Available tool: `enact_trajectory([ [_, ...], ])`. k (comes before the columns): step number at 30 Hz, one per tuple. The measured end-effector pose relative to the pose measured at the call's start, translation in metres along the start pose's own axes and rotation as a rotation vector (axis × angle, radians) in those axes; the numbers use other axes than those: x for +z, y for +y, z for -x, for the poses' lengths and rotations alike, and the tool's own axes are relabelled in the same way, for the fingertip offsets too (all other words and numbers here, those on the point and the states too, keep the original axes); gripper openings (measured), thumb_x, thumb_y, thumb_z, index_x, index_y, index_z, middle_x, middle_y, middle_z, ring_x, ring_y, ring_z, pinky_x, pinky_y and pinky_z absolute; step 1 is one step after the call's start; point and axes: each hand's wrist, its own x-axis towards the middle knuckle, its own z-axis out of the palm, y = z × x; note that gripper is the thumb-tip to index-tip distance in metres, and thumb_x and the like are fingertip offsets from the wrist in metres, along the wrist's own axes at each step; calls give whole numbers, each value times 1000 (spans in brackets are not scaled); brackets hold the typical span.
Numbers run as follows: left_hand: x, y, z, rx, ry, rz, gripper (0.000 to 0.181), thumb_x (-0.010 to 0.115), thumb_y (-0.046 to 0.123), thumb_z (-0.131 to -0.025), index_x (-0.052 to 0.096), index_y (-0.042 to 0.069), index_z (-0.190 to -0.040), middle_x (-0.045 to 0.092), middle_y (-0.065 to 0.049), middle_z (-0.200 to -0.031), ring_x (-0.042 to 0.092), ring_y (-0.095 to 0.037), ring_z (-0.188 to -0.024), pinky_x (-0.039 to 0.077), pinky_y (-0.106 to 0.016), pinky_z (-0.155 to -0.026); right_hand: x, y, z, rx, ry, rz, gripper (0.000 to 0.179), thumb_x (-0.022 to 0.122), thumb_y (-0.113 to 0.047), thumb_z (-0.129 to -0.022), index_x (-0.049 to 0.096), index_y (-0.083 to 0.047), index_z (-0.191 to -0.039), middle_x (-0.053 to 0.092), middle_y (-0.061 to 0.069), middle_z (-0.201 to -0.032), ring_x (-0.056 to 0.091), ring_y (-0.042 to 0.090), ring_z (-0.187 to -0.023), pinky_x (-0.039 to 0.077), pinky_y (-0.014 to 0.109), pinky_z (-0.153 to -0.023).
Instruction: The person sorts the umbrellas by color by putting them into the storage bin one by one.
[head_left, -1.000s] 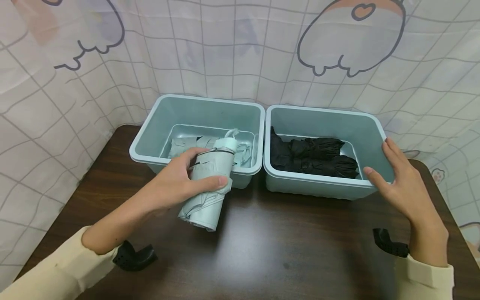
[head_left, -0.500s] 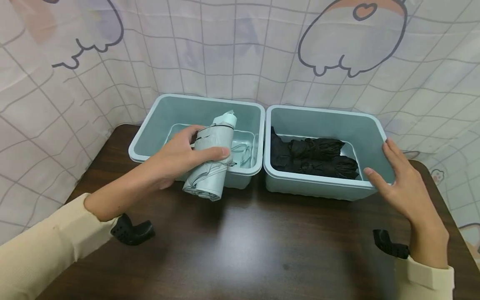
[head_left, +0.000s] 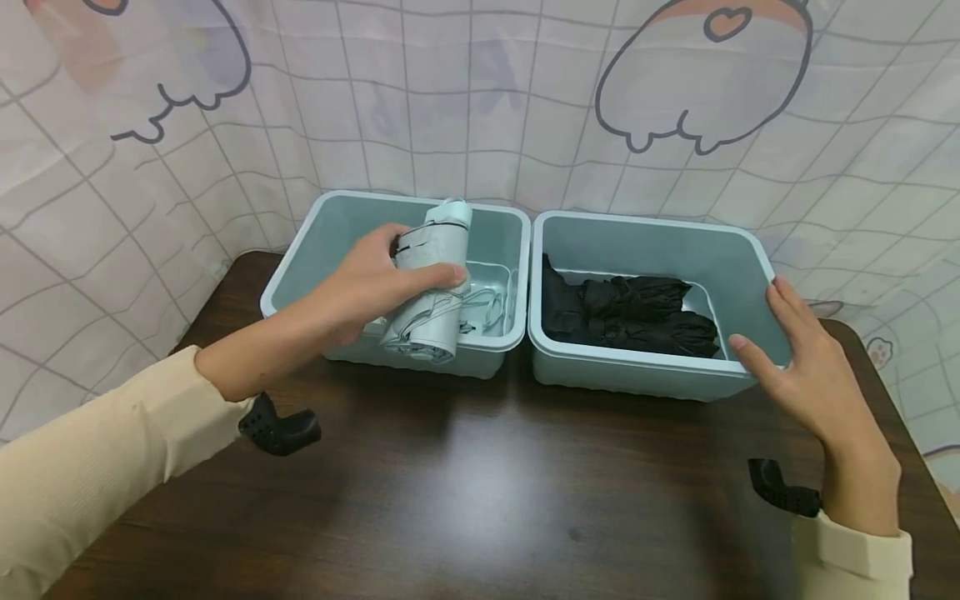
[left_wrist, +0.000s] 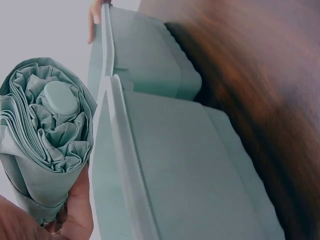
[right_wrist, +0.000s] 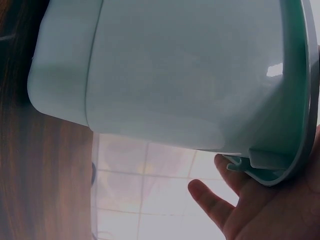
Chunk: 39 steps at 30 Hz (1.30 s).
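In the head view my left hand grips a folded pale grey-green umbrella, thumb across its front. The umbrella tilts, cap end away, over the left bin. Its rolled end shows folded cloth and a round knob in the left wrist view, where the gripping fingers are partly visible. My right hand rests on the front right corner of the right bin. In the right wrist view its fingers lie fairly straight outside the rim. Two black folded umbrellas lie in the right bin.
Both bins stand side by side on a dark wooden table. A pale cord loop lies in the left bin, the rest of its contents hidden behind the left arm and umbrella. A patterned curtain hangs behind.
My left hand has raised and carried the pale umbrella away from me, from the left bin's front edge to above it. The right hand has kept its place on the right bin.
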Motion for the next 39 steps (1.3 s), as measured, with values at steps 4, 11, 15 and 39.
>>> enact_trajectory([
  [4,0,6,-10,-15,19,-12,87,80,42,-89,36,8,-155,55,-13,-139,69,-25,-107,61,-33,-83,0,0,-1,-2,1,1,83,58,-38,-103,17,-12,-171,12,13,-180,26,61,-154,25,87,-112],
  [11,3,6,-23,-54,29,-21,89,79,42,-89,33,6,-157,52,-13,-142,66,-25,-111,60,-32,-85,1,0,1,5,-4,-9,83,58,-38,-103,17,-14,-171,12,13,-180,29,63,-152,27,89,-109],
  [15,2,6,-27,-33,40,-16,90,79,41,-90,32,5,-157,52,-14,-143,66,-27,-112,60,-34,-86,3,1,2,8,0,-6,83,58,-38,-103,17,-14,-171,13,13,-179,29,63,-152,27,88,-109],
  [39,9,5,-50,14,124,-128,88,81,44,-87,37,6,-153,56,-12,-136,63,-25,-111,58,-37,-89,1,2,0,-5,4,1,82,57,-36,-103,18,-13,-170,13,13,-179,24,60,-157,23,87,-114],
])
